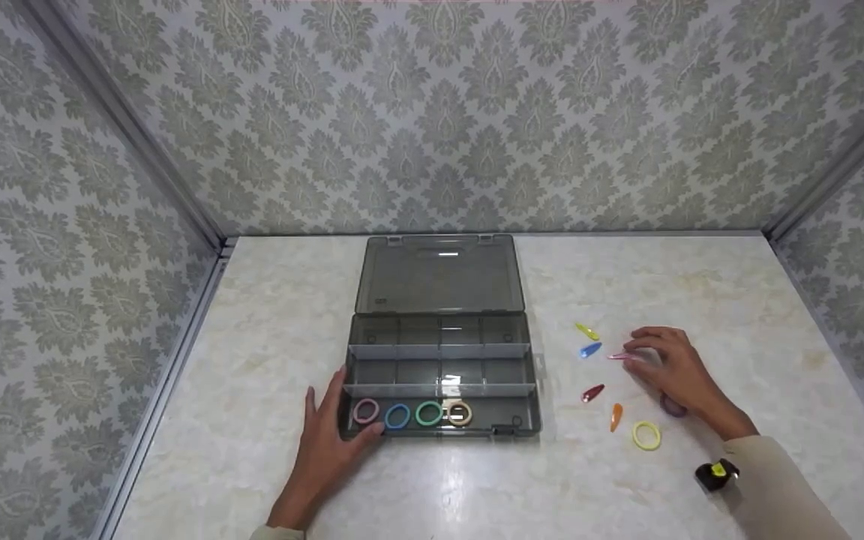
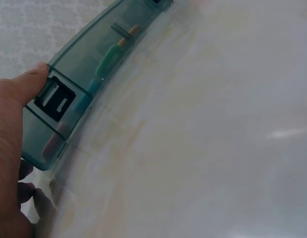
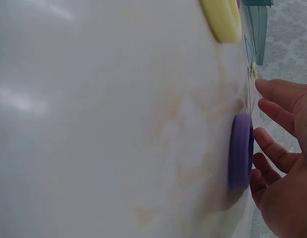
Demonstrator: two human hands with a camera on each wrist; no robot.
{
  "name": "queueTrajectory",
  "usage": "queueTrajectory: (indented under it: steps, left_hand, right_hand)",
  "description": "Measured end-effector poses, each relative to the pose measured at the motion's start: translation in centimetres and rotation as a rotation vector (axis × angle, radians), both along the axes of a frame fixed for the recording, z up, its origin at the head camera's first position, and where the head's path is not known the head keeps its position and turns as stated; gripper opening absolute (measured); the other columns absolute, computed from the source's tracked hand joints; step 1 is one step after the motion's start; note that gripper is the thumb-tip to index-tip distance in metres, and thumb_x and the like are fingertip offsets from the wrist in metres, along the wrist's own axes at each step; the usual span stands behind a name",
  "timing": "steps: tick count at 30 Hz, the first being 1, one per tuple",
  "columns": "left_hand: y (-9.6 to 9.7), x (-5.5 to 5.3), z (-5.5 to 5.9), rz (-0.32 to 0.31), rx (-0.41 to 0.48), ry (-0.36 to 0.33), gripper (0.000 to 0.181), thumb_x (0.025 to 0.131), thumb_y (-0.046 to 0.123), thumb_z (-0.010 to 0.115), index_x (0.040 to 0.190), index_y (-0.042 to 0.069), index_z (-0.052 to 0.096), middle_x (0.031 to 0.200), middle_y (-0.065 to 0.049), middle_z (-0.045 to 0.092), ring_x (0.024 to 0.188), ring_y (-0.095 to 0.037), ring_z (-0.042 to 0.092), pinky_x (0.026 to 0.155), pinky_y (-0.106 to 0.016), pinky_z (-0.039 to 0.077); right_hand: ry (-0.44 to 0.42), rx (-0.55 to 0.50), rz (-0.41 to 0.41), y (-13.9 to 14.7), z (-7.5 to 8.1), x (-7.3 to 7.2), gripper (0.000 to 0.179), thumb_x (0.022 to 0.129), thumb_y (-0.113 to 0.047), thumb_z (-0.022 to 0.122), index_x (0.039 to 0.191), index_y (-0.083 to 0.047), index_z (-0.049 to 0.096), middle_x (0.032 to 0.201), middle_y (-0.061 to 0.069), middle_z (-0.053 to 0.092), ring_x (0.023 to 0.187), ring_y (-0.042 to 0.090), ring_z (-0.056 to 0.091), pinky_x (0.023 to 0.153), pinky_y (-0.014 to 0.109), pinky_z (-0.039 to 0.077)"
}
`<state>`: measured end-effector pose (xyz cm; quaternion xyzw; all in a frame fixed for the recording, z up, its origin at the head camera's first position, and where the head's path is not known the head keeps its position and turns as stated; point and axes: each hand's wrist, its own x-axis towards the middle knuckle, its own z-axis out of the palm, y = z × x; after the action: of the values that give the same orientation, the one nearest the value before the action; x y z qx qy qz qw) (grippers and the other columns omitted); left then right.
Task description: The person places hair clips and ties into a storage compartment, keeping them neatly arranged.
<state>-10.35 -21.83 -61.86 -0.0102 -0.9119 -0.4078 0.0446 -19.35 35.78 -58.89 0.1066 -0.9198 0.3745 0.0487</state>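
Observation:
In the head view my left hand (image 1: 325,441) grips the front left corner of a grey see-through compartment box (image 1: 443,429), thumb at the front and fingers along the left side. The left wrist view shows the thumb (image 2: 32,84) against the box wall beside a dark latch (image 2: 55,99). Pink (image 1: 366,411), blue (image 1: 397,416), green (image 1: 429,413) and beige (image 1: 460,413) hair ties lie in the front row. My right hand (image 1: 672,367) hovers at a pink hair clip (image 1: 618,357), thumb and forefinger apart around its right end. Below its palm lies a purple hair tie (image 3: 240,151).
Yellow (image 1: 587,331), blue (image 1: 590,350), red (image 1: 592,393) and orange (image 1: 616,417) hair clips lie right of the box. A yellow hair tie (image 1: 646,436) and a small black object (image 1: 715,475) are nearer the front. The box lid (image 1: 441,274) lies folded back.

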Motion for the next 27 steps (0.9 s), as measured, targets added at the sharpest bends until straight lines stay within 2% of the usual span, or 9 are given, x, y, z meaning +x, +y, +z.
queueTrajectory:
  steps: [7,11,16,19,23,27]
  left_hand:
    - [0.0,0.0,-0.2,-0.017,0.006,0.033,0.114,0.092,0.055,0.087,0.177,0.013,0.024,0.178,-0.018,0.033,0.163,-0.043,0.033,0.138,-0.062,-0.003]
    - [0.0,0.1,-0.2,-0.014,0.010,0.033,0.114,0.091,0.055,0.087,0.176,0.013,0.024,0.178,-0.018,0.034,0.163,-0.044,0.032,0.138,-0.061,-0.003]
    - [0.1,0.1,-0.2,-0.012,0.006,0.029,0.114,0.091,0.056,0.087,0.176,0.013,0.024,0.178,-0.018,0.034,0.163,-0.042,0.033,0.138,-0.059,-0.004]
    - [0.2,0.1,-0.2,-0.004,-0.002,0.013,0.115,0.091,0.059,0.086,0.177,0.016,0.023,0.178,-0.016,0.035,0.163,-0.040,0.034,0.138,-0.056,-0.005]
    - [0.2,0.0,-0.2,0.008,0.000,-0.014,0.116,0.090,0.062,0.085,0.178,0.020,0.022,0.178,-0.013,0.035,0.164,-0.038,0.033,0.139,-0.054,-0.006]
    - [0.2,-0.1,0.0,0.006,0.006,-0.012,0.115,0.090,0.060,0.085,0.177,0.018,0.022,0.178,-0.013,0.035,0.164,-0.039,0.034,0.139,-0.054,-0.006]
  right_hand:
    - [-0.024,-0.005,0.012,0.8,-0.3,-0.3,0.022,0.099,-0.008,0.083,0.121,-0.002,0.082,0.141,0.022,0.063,0.142,0.044,0.044,0.115,0.072,0.045]
    - [-0.051,-0.009,0.023,1.1,-0.4,-0.6,0.022,0.100,-0.009,0.083,0.121,-0.004,0.082,0.142,0.021,0.062,0.141,0.043,0.044,0.116,0.073,0.044]
    - [-0.073,-0.015,0.031,1.6,-0.5,-1.0,0.020,0.102,-0.016,0.083,0.120,-0.009,0.084,0.143,0.017,0.062,0.140,0.036,0.044,0.115,0.068,0.045]
    - [-0.070,-0.025,0.031,1.8,-0.7,-1.2,0.019,0.101,-0.018,0.084,0.119,-0.010,0.084,0.142,0.014,0.062,0.138,0.031,0.044,0.115,0.053,0.046]
    - [-0.063,-0.046,0.030,1.8,-1.0,-1.3,0.018,0.100,-0.019,0.085,0.116,-0.011,0.085,0.140,0.013,0.062,0.136,0.028,0.042,0.108,0.029,0.040]
    - [-0.034,-0.049,0.029,1.7,-1.2,-1.4,0.015,0.100,-0.018,0.085,0.114,-0.011,0.086,0.139,0.014,0.062,0.136,0.030,0.042,0.104,0.020,0.036]
